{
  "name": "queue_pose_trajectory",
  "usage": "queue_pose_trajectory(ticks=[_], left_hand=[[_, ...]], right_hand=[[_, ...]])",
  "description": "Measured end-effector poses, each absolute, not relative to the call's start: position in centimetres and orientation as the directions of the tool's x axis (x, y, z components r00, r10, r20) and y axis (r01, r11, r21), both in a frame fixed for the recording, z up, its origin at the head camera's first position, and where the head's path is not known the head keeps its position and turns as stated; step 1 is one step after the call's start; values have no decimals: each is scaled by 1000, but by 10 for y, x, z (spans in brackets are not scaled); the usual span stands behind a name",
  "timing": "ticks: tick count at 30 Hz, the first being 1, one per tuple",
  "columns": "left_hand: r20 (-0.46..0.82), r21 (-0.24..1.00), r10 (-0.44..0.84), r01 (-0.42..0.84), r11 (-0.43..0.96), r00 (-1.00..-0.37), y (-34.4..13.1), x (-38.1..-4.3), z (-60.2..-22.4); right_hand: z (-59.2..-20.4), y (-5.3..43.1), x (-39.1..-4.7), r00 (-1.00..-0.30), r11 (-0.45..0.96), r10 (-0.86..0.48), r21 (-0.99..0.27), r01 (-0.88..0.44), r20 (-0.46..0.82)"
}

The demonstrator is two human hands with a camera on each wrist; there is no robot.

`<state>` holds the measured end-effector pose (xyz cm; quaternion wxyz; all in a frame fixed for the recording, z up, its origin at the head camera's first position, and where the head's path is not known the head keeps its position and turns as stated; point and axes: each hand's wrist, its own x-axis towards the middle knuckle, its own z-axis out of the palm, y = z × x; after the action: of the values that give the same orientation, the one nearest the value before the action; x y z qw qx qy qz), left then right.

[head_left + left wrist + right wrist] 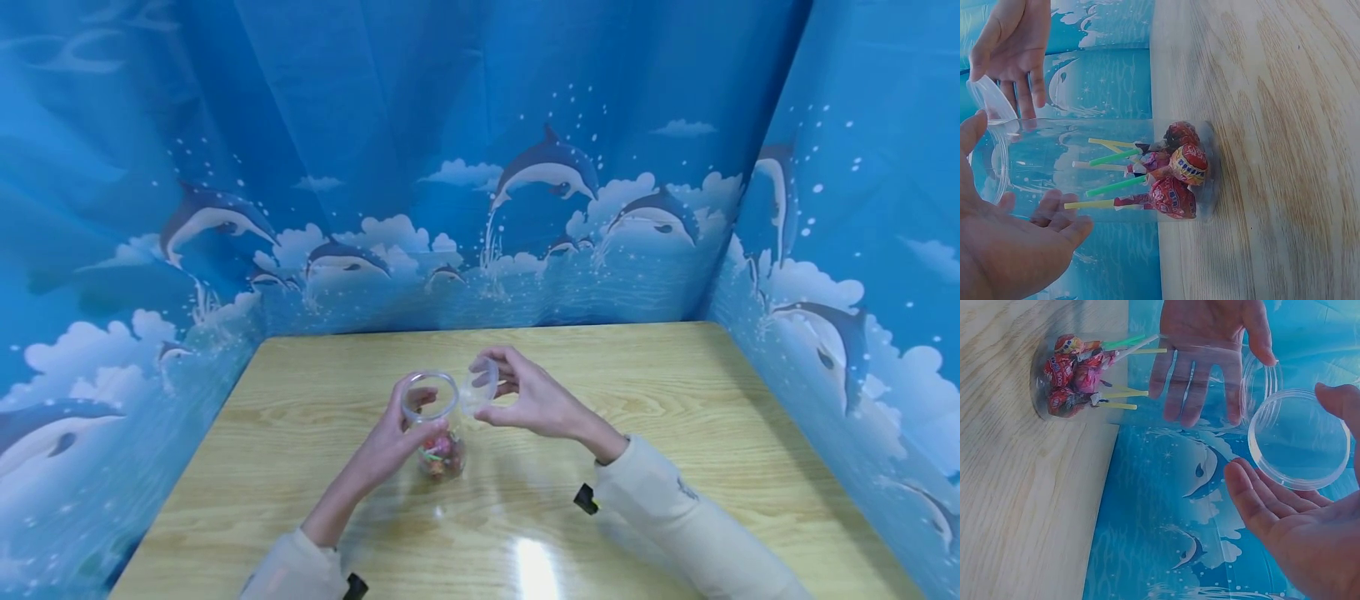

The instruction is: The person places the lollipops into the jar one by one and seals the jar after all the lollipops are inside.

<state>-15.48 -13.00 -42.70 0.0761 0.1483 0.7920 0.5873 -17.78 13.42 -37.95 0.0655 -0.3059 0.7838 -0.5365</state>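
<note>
A clear plastic jar point(1041, 162) stands upright on the table, its mouth uncovered. Several lollipops point(1175, 178) with red wrappers and yellow, green and white sticks lie heads down at its bottom. My left hand point(392, 443) grips the jar near the top, thumb by the rim and fingers spread behind the clear wall. A round clear lid point(1300, 440) is in my right hand point(536, 402), held by the edge between thumb and fingers. The lid is tilted beside the jar's mouth, off the opening.
The wooden table point(637, 375) has a light grain, with a bright reflection near the front. Blue curtains point(420, 108) printed with dolphins and clouds surround its back and sides. A small black object point(586, 499) is by the right sleeve.
</note>
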Motion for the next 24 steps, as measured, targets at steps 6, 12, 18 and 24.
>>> queue_pose_trajectory(ticks=[6,12,18,24], left_hand=[[28,956,317,119,269,-948,-130,-155,-428],[28,957,312,116,266,-950,-129,-156,-429],[37,960,320,123,253,-947,-129,-157,-429],[32,965,320,112,235,-947,-128,-157,-427]], right_hand=[[-375,131,-179,-791,174,-558,-897,-407,251],[-371,126,-180,-771,155,-574,-888,-434,277],[-370,123,-183,-755,182,-585,-859,-478,296],[-370,118,-186,-737,201,-591,-825,-529,329]])
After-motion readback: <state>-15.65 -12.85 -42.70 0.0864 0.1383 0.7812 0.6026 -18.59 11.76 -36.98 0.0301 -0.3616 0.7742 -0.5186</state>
